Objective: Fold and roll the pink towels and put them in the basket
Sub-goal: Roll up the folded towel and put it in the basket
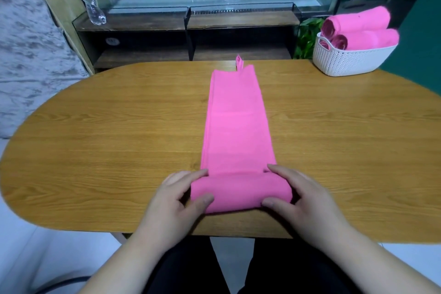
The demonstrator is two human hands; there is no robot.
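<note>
Rolling step in hand: the left hand (176, 200) and right hand (307, 200) are each gripping one end of the roll (241, 192), fingers curled over the top w/ thumbs on the near side. Both hands should be pushing evenly & keeping it tight so the edges aren't telescoping. The pink towel (236, 126) is lying flat, left of the basket (350, 59) and nearer the person. Its long axis is running straight away, w/ the hanging loop (239, 62) pointing far, approx level w/ the basket. Prob. only a couple of turns are rolled.
</note>
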